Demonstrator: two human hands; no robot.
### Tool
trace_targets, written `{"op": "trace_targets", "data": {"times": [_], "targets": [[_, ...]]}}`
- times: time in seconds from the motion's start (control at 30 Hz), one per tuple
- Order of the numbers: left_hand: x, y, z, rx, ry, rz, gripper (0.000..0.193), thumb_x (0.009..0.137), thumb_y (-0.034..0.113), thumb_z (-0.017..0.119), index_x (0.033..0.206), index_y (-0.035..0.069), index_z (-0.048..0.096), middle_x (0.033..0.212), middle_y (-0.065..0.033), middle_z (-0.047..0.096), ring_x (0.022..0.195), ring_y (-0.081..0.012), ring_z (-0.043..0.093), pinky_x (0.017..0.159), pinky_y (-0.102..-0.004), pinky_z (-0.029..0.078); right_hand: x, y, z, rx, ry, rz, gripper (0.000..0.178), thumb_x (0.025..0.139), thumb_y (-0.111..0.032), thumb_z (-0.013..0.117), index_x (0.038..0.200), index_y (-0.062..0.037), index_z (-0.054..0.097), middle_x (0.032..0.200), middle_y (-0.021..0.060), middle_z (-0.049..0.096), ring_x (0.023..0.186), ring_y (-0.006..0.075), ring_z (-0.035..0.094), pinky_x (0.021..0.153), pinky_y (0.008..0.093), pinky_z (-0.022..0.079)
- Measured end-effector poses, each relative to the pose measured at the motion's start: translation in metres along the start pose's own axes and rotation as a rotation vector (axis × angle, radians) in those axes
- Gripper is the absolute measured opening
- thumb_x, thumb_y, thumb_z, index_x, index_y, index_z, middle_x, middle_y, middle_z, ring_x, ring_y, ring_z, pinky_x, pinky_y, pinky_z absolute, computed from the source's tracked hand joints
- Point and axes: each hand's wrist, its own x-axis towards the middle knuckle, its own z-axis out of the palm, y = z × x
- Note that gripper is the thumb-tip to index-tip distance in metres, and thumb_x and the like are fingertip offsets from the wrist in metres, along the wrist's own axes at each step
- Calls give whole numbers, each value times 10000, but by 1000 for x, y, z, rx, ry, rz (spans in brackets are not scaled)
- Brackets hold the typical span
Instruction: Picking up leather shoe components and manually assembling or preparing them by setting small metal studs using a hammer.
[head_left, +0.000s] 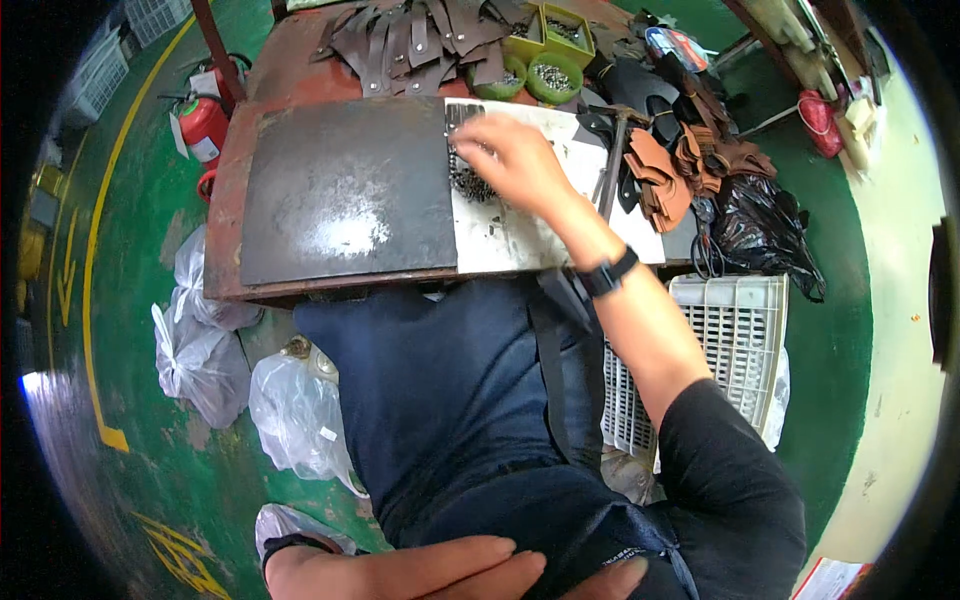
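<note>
My right hand (515, 160), with a dark watch on its wrist, hangs over a pile of small dark metal pieces (472, 186) on a white sheet (500, 236). Its fingers are bent together toward the thumb; whatever they may hold is too small to make out. Beside the hand is a dark slotted block (463, 114), partly covered by the fingers. Low against my dark apron (450, 400), my left hand (430, 570) has its fingers stretched out and holds nothing visible. A dark, shiny flat plate (350, 190) lies left of the sheet.
Brown strips (400, 45) and small green bowls (553, 78) of metal fittings stand at the back. A hammer (612, 165), brown leather pieces (657, 180) and a black bag (765, 220) lie rightward. A white crate (730, 310), plastic bags (300, 410) and a fire extinguisher (203, 130) surround the table.
</note>
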Motion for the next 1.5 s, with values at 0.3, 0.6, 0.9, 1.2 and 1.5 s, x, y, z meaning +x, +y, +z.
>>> {"op": "trace_targets", "data": {"times": [0.3,0.6,0.9,1.2,1.5], "targets": [[-1,-40,26,-285,-118,209,255,772,193,623,1001,103,688,817,2,617,576,-119,515,541,-257,439,-170,-57,-36,23,-137,446,161,872,-92,646,1014,-43,705,872,118,688,788,252,664,734,322,520],[-181,-126,-31,-155,-115,-872,407,746,-106,484,1086,24,665,947,-118,721,830,-196,709,733,-312,551,-234,-44,-13,-106,-153,365,115,856,-37,624,957,-10,671,874,128,617,841,265,616,793,330,479],[-500,-235,-43,166,514,-1768,483,844,111,630,1309,30,527,1061,-132,658,814,-193,661,671,-297,559,-226,-47,-7,-122,-120,410,105,857,-30,621,947,-3,668,866,126,615,833,271,619,788,324,485],[-456,-417,17,383,625,-1770,1165,710,477,793,1496,-55,116,1449,-328,353,1363,-409,367,1130,-409,308,-217,-52,3,-141,-176,410,88,842,-13,617,923,1,650,847,134,618,799,278,613,762,333,481],[-407,-449,17,556,445,-2196,1222,581,480,862,1508,74,178,1371,-311,449,1300,-433,434,1085,-437,381,-220,-46,2,-188,-273,470,91,859,-45,610,931,0,642,866,135,611,813,286,596,784,340,476]]}}
